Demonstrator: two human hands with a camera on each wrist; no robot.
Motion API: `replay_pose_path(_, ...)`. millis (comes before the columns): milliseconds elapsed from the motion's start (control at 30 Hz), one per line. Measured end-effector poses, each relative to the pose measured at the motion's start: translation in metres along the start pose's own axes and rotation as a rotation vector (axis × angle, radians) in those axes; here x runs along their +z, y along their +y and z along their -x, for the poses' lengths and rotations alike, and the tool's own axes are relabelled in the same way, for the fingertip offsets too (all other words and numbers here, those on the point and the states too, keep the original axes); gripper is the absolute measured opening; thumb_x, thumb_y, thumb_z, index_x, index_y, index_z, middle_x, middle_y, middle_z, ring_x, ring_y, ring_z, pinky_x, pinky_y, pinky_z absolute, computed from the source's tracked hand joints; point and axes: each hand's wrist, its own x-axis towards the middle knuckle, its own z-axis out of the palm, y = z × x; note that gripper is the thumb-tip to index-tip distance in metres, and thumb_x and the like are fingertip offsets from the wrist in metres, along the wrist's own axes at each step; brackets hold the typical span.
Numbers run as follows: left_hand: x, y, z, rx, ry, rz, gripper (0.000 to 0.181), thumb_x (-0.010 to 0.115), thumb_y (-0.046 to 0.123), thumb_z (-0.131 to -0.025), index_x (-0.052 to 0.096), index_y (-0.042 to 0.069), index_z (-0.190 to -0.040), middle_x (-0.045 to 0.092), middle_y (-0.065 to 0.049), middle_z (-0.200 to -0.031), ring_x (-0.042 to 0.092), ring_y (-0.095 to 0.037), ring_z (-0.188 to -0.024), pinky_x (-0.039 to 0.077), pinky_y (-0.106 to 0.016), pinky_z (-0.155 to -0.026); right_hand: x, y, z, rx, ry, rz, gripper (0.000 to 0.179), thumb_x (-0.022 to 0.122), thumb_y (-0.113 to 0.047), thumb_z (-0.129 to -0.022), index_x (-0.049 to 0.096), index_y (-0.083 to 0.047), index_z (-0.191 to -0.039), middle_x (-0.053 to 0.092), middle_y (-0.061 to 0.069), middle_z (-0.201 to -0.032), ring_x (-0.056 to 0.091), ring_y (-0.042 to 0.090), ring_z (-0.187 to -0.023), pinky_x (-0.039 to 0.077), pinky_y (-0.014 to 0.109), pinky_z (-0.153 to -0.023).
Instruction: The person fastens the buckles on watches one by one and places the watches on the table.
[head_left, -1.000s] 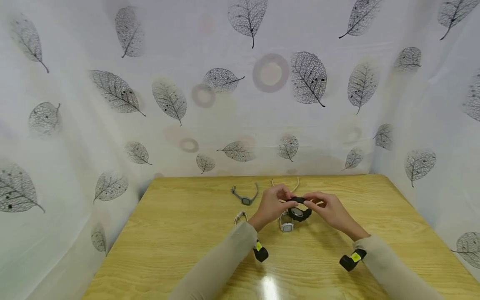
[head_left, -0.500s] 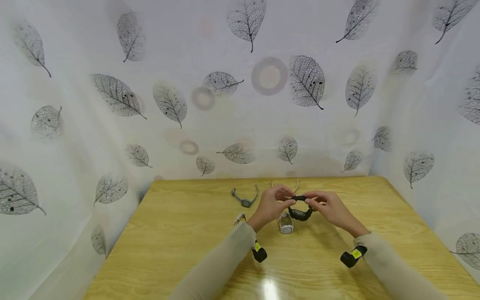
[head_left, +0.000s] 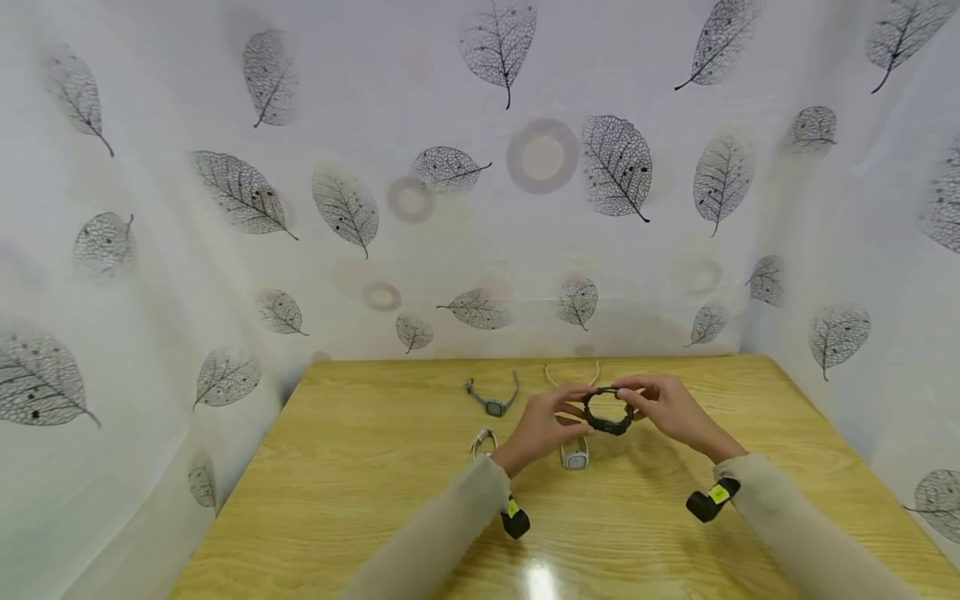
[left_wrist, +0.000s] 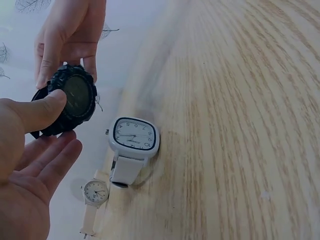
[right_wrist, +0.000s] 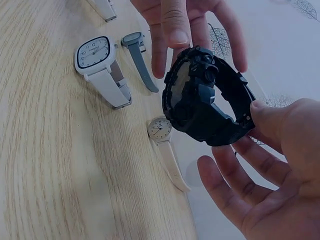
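Observation:
Both hands hold a black wristwatch [head_left: 609, 425] above the table, its strap fastened into a loop. My left hand [head_left: 542, 427] grips it at the case; in the left wrist view the thumb lies on the edge of the round dial [left_wrist: 77, 97]. On the strap side, my right hand [head_left: 667, 410] pinches the band between thumb and fingers, as the right wrist view shows. Below the hands stands a white square-faced watch [head_left: 575, 459], its dial plain in the left wrist view. A small round watch with a pale strap [right_wrist: 161, 129] lies farther back.
A grey watch [head_left: 494, 407] lies open at the back left of the wooden table [head_left: 360, 467]. Another light-strapped watch [head_left: 483, 442] sits beside the left wrist, partly hidden by it. A leaf-printed curtain [head_left: 525, 233] hangs behind the table.
The black watch has been turned so its loop faces the head camera more openly. My left fingers have shifted from the strap down to the case; the right hand stays on the strap.

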Motion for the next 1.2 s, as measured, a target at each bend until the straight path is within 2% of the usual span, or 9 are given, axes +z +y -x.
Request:
replay_pose_path(200, 0.003, -0.001, 0.000, 0.031, 0.017, -0.002, 0.053, 0.082, 0.000, -0.086, 0.066, 0.011, -0.134, 0.070, -0.013, -0.120, 0.073, -0.012, -0.093, 0.059, -0.021, -0.078, -0.001, -0.001, 0.000, 0.007, -0.018, -0.023, 0.034, 0.061, -0.021, -0.106, 0.067, 0.002, -0.130, 0.068, 0.022, -0.113, 0.069, 0.042, -0.093, 0.063, 0.040, -0.075)
replay_pose_path(367, 0.005, -0.002, -0.002, -0.018, 0.046, 0.044, 0.047, 0.083, 0.004, -0.085, 0.070, 0.015, -0.129, 0.072, -0.010, -0.118, 0.073, -0.008, -0.090, 0.061, -0.024, -0.074, -0.001, 0.001, -0.001, 0.036, -0.010, -0.043, 0.036, 0.060, -0.023, -0.106, 0.066, 0.003, -0.131, 0.067, 0.026, -0.113, 0.068, 0.045, -0.097, 0.063, 0.038, -0.074)
replay_pose_path(500, 0.005, -0.004, -0.003, -0.080, 0.086, 0.106, 0.045, 0.084, 0.008, -0.085, 0.072, 0.016, -0.128, 0.072, -0.011, -0.121, 0.073, -0.008, -0.091, 0.061, -0.026, -0.074, 0.000, 0.002, -0.002, 0.040, 0.002, -0.095, 0.040, 0.058, -0.024, -0.107, 0.061, 0.003, -0.137, 0.064, 0.030, -0.120, 0.070, 0.037, -0.097, 0.063, 0.040, -0.076)
replay_pose_path(733, 0.003, -0.006, -0.006, -0.140, 0.167, 0.195, 0.046, 0.085, 0.013, -0.086, 0.071, 0.013, -0.130, 0.074, -0.004, -0.116, 0.073, -0.010, -0.092, 0.061, -0.028, -0.078, 0.000, 0.003, 0.002, -0.050, 0.004, -0.175, 0.048, 0.065, -0.016, -0.103, 0.052, 0.003, -0.146, 0.056, 0.031, -0.140, 0.072, 0.020, -0.100, 0.062, 0.040, -0.082)
replay_pose_path(800, 0.002, -0.007, -0.007, -0.147, 0.175, 0.205, 0.045, 0.085, 0.014, -0.087, 0.072, 0.015, -0.130, 0.074, -0.003, -0.115, 0.073, -0.010, -0.093, 0.061, -0.029, -0.079, 0.000, 0.004, 0.005, -0.056, 0.005, -0.175, 0.051, 0.068, -0.015, -0.101, 0.051, 0.003, -0.147, 0.053, 0.030, -0.144, 0.072, 0.018, -0.103, 0.061, 0.035, -0.085)
replay_pose_path(933, 0.002, -0.006, -0.009, -0.172, 0.172, 0.221, 0.043, 0.084, 0.013, -0.087, 0.073, 0.016, -0.129, 0.073, -0.014, -0.120, 0.073, -0.011, -0.091, 0.061, -0.028, -0.078, 0.001, 0.006, 0.009, -0.023, 0.009, -0.162, 0.056, 0.074, -0.016, -0.097, 0.053, -0.002, -0.148, 0.052, 0.025, -0.148, 0.071, 0.015, -0.103, 0.059, 0.027, -0.087)
replay_pose_path(1033, 0.003, -0.005, -0.012, -0.197, 0.165, 0.226, 0.043, 0.084, 0.010, -0.087, 0.073, 0.014, -0.128, 0.070, -0.021, -0.124, 0.073, -0.012, -0.090, 0.061, -0.027, -0.077, 0.002, 0.008, 0.011, -0.004, 0.017, -0.144, 0.058, 0.075, -0.017, -0.096, 0.054, -0.005, -0.148, 0.052, 0.023, -0.148, 0.071, 0.017, -0.105, 0.059, 0.027, -0.087)
replay_pose_path(1100, 0.004, -0.003, -0.013, -0.214, 0.164, 0.230, 0.042, 0.084, 0.009, -0.087, 0.073, 0.014, -0.127, 0.070, -0.021, -0.125, 0.073, -0.013, -0.090, 0.062, -0.029, -0.078, 0.002, 0.009, 0.011, -0.004, 0.021, -0.112, 0.057, 0.074, -0.019, -0.097, 0.053, -0.005, -0.149, 0.051, 0.023, -0.149, 0.070, 0.020, -0.106, 0.059, 0.028, -0.088)
replay_pose_path(1200, 0.007, -0.003, -0.017, -0.236, 0.171, 0.237, 0.041, 0.084, 0.010, -0.086, 0.073, 0.016, -0.126, 0.070, -0.011, -0.125, 0.073, -0.014, -0.091, 0.062, -0.034, -0.080, 0.000, 0.011, 0.011, -0.001, 0.035, -0.067, 0.057, 0.073, -0.020, -0.098, 0.053, -0.005, -0.149, 0.051, 0.022, -0.149, 0.070, 0.026, -0.108, 0.059, 0.031, -0.088)
